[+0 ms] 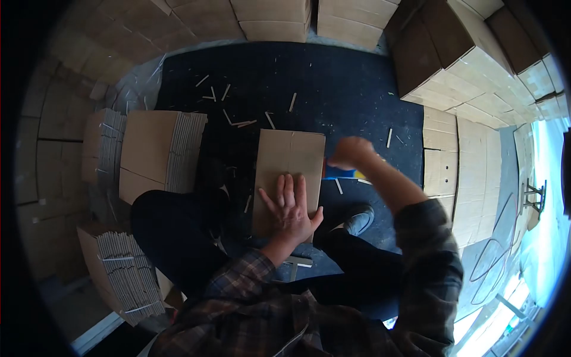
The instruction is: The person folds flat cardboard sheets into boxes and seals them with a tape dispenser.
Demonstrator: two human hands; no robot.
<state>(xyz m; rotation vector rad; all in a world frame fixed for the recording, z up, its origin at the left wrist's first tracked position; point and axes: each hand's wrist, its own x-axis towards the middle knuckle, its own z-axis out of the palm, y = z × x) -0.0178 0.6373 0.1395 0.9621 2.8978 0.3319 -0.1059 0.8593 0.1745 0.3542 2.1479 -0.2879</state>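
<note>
A brown cardboard piece (291, 152) with a crease lies in front of me between my knees. My left hand (288, 211) rests flat on it, fingers spread, with the thumb at its right edge. To the right of the cardboard, my right hand (353, 153) is closed in a fist on a blue, red and yellow tool (340, 172). The tool's coloured part sits right at the cardboard's right edge. Its exact kind I cannot tell, as the fist hides part of it.
Strapped bundles of flat cardboard (147, 146) stand on the left, another bundle (128, 273) nearer me. Cardboard strips (292, 102) are scattered on the dark floor mat (345, 77). Tall box stacks (440, 53) border the back and right; flattened cardboard (476, 178) lies right. My shoe (359, 220) is beneath the tool.
</note>
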